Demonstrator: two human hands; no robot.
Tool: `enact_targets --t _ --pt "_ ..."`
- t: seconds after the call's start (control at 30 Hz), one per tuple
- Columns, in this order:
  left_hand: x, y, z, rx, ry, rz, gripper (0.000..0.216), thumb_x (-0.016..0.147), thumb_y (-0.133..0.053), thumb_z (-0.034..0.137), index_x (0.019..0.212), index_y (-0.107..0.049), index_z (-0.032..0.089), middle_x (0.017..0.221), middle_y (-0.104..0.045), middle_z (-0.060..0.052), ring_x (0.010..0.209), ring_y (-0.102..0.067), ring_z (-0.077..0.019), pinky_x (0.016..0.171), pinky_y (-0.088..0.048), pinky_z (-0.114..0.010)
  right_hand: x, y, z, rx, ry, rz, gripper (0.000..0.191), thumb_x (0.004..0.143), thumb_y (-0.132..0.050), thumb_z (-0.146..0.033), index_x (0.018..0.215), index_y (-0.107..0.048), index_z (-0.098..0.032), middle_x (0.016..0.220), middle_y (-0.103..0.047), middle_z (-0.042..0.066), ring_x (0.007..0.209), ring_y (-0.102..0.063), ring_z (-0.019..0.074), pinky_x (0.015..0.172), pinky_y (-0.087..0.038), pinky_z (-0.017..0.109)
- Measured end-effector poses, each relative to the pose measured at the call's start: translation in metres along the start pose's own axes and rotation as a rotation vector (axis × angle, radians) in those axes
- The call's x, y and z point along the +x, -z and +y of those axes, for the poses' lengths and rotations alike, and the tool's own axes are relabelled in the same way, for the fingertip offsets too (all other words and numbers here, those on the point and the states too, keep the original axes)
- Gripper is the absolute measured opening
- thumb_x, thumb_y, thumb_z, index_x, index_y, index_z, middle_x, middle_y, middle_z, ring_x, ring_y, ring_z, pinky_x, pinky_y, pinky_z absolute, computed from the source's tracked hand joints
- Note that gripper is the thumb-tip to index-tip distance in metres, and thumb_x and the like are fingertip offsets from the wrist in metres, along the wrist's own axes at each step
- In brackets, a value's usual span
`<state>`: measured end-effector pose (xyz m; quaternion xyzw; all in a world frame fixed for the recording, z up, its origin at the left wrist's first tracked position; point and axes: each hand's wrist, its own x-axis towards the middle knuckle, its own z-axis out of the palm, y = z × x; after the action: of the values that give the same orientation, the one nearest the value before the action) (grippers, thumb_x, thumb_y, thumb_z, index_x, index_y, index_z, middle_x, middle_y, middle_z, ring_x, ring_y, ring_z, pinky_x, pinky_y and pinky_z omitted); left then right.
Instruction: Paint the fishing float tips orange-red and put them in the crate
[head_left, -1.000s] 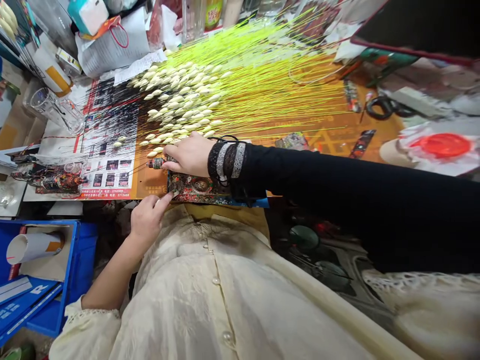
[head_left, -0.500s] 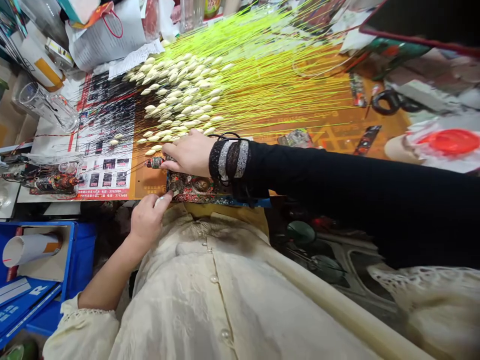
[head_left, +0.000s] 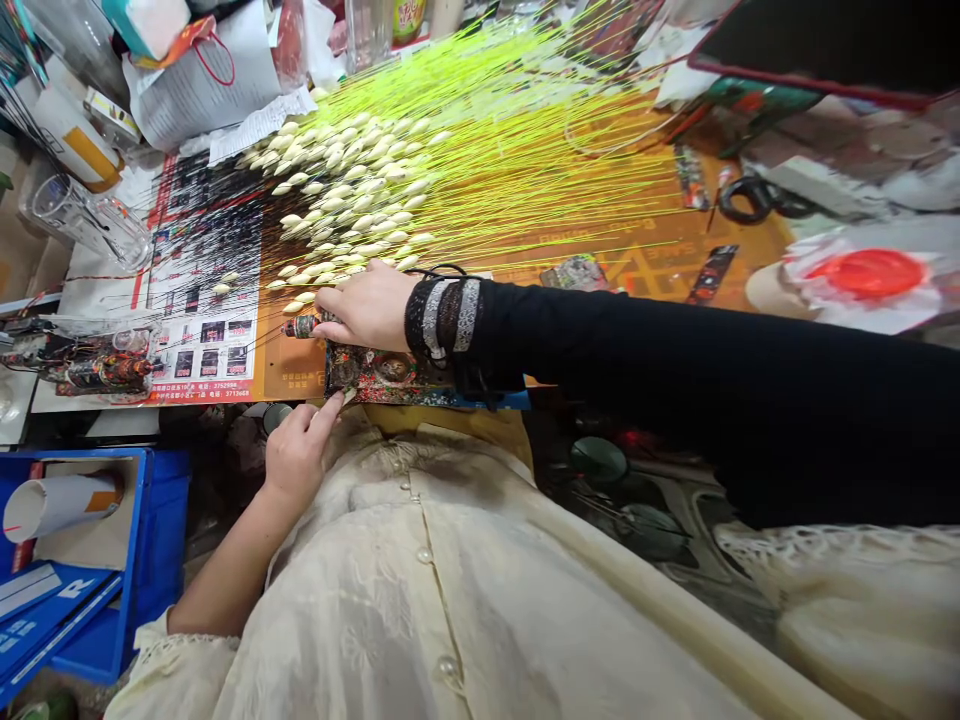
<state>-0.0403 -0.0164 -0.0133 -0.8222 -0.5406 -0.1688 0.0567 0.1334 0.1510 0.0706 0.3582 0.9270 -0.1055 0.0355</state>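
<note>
My right hand [head_left: 369,305], in a black sleeve with bracelets at the wrist, is closed over a paint-spattered cylindrical tool [head_left: 301,326] whose tip sticks out to the left. Beneath that hand lies a paint-crusted dark block [head_left: 394,368] at the table edge. My left hand [head_left: 300,445] is just in front of the block's left corner, thumb and finger pinching a small pale piece [head_left: 347,398] too small to identify. Beyond my right hand lie many fishing floats [head_left: 352,190] with pale spindle bodies, yellow-green stems and dark ends.
At the left sits another paint-spattered machine [head_left: 105,362], with a glass mug [head_left: 94,220] behind it. A blue crate [head_left: 161,520] stands below the table's left side. On the right are a black tape roll [head_left: 744,200] and a red-topped container [head_left: 870,275].
The whole view has shifted slightly left. At my left fingertips a small pale piece now shows more clearly, and that hand sits a little lower. My right hand keeps its place on the tool.
</note>
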Motion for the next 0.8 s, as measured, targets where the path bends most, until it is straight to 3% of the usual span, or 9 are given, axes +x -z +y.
enact_targets --t 0.23,0.4,0.57,0.8 --pt "0.008 0.015 -0.006 0.002 -0.038 -0.049 0.038 0.096 -0.042 0.015 0.129 -0.057 0.023 0.079 -0.058 -0.002 0.071 -0.054 -0.0112 0.066 -0.042 -0.021 -0.001 0.002 -0.002 0.010 -0.015 -0.017 0.051 0.100 -0.028 -0.053 0.123 -0.052 -0.014 0.112 -0.068 0.018 0.101 -0.061 0.0304 0.085 -0.029 0.037" --pt "0.014 0.021 0.009 0.203 -0.035 -0.096 0.039 0.094 -0.044 0.014 0.129 -0.058 0.024 0.075 -0.053 -0.002 0.063 -0.047 -0.0127 0.056 -0.035 -0.023 -0.002 0.002 -0.002 0.005 -0.014 -0.018 0.050 0.100 -0.028 -0.051 0.122 -0.052 -0.013 0.113 -0.067 0.017 0.104 -0.061 0.0319 0.084 -0.029 0.037" --pt "0.008 0.013 0.028 0.246 0.057 -0.104 0.044 0.092 -0.043 0.012 0.133 -0.054 0.023 0.078 -0.051 -0.004 0.066 -0.049 -0.0133 0.056 -0.036 -0.024 -0.001 0.002 -0.002 -0.007 -0.010 -0.020 0.051 0.100 -0.027 -0.052 0.122 -0.052 -0.013 0.110 -0.068 0.017 0.100 -0.061 0.0315 0.082 -0.028 0.037" --pt "-0.001 -0.009 0.037 0.222 0.133 -0.021 0.044 0.095 -0.040 0.014 0.136 -0.052 0.023 0.078 -0.050 -0.004 0.067 -0.049 -0.0137 0.059 -0.037 -0.024 0.001 -0.003 0.000 -0.026 0.000 0.006 0.052 0.099 -0.027 -0.053 0.122 -0.053 -0.013 0.108 -0.068 0.017 0.094 -0.061 0.0290 0.080 -0.027 0.036"
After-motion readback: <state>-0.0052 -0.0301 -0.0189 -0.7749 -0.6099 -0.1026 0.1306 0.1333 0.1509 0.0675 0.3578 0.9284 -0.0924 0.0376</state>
